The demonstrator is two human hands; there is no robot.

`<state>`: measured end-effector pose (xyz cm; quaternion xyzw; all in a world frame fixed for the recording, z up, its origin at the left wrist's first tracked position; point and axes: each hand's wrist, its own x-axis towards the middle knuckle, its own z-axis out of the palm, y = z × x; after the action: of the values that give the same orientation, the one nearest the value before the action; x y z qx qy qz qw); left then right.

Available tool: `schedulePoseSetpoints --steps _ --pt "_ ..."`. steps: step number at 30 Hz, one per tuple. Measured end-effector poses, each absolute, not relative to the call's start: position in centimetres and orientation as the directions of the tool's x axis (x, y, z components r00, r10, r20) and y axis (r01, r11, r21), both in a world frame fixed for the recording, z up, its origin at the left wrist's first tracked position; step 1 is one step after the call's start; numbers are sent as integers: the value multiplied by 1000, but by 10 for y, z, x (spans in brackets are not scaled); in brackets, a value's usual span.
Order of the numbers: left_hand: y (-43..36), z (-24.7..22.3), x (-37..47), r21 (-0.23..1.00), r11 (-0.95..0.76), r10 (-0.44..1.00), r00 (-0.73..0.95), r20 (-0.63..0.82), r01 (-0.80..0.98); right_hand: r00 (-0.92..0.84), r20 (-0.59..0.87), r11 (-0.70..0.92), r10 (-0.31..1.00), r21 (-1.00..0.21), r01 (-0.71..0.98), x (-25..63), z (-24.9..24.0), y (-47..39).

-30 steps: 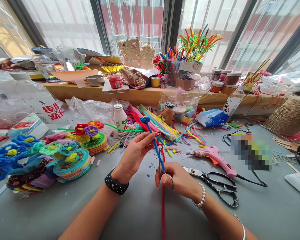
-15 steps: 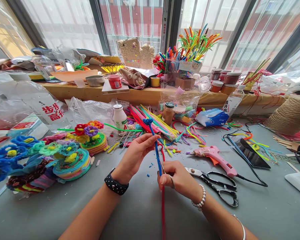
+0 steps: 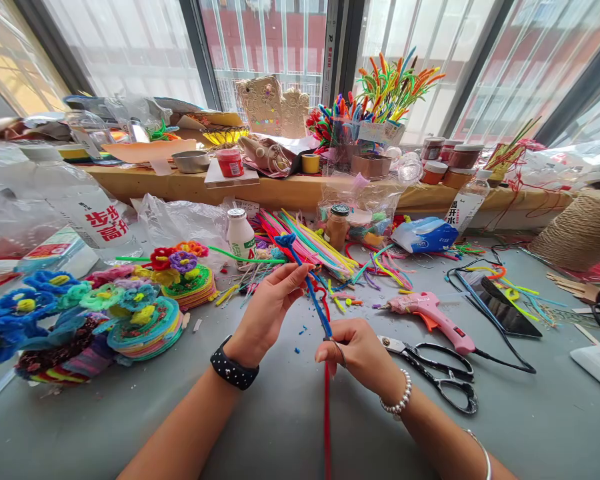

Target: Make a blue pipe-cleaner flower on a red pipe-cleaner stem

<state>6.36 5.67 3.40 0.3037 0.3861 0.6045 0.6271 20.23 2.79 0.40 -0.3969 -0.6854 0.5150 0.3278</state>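
My left hand (image 3: 275, 300) pinches a blue pipe cleaner (image 3: 316, 297) between thumb and fingers. The pipe cleaner slants down to the right, and its top is bunched into a small blue head (image 3: 285, 241). At its lower end is my right hand (image 3: 357, 350), closed around small metal scissors (image 3: 343, 355). Only a curved handle loop and a bit of metal show; the fingers hide the rest. A red pipe cleaner (image 3: 327, 427) runs under the right hand towards the table's front edge. Blue fluff bits (image 3: 297, 350) lie beside the hands.
Black-handled scissors (image 3: 443, 370) and a pink glue gun (image 3: 433, 317) with its cable lie at right, near a phone (image 3: 510, 310). Pipe-cleaner flowers (image 3: 55, 300) stand at left. Behind the hands are loose pipe cleaners (image 3: 315, 247), a white bottle (image 3: 240, 237) and a brown jar (image 3: 337, 228).
The blue pipe cleaner tilts more, its head having shifted left and its lower end right. My right hand has shifted slightly and turned at its lower end.
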Motion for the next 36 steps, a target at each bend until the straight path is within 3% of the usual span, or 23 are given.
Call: schedulePoseSetpoints --steps 3,12,22,32,36 --pt "58 33 63 832 82 991 -41 -124 -548 -475 22 126 880 -974 187 203 5 29" --pt "59 32 60 826 39 999 0 -48 -563 -410 181 250 894 -961 121 210 2 32" --pt "54 31 68 820 135 989 123 -79 -557 -411 94 165 907 -976 142 209 7 33" --pt "56 36 59 861 113 993 86 -81 -495 -447 51 162 893 -964 212 214 5 38" --pt "57 38 58 854 72 997 71 -41 -516 -552 59 211 832 -953 216 216 4 39"
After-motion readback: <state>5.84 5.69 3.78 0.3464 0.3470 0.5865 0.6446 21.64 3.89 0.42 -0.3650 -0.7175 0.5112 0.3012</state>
